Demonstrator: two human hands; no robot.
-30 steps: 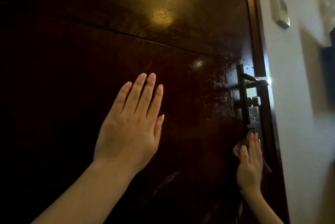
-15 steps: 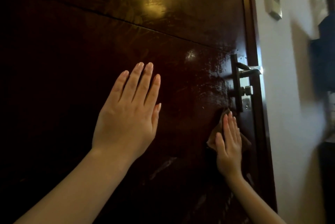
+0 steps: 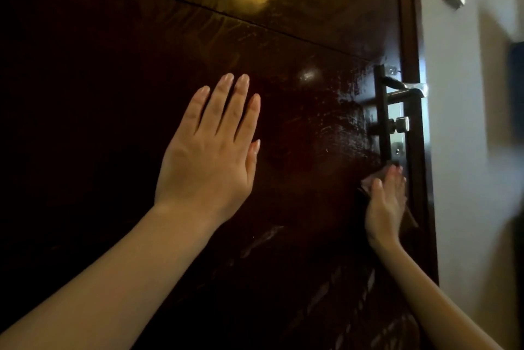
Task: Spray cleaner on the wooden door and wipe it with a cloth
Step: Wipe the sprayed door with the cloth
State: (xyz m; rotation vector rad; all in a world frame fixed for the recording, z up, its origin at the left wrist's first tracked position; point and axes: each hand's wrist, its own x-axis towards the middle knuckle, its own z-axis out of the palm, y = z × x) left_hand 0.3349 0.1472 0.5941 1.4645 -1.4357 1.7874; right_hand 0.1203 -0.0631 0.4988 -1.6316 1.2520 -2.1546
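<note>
The dark wooden door [image 3: 283,23] fills most of the frame, glossy and streaked. Your left hand [image 3: 209,156] lies flat on it at centre, fingers straight. At right of centre, your right hand [image 3: 384,202] presses the cloth [image 3: 371,181] to the door with straight fingers, just below the lever handle [image 3: 402,91].

**Door: what sits on it**

Dark glossy wooden door [image 3: 297,46], streaky sheen near the handle plate [image 3: 381,111]. Left hand [image 3: 208,159] flat on the mid panel. Cloth [image 3: 370,181] pressed on just below the plate by the right hand [image 3: 384,203].
</note>
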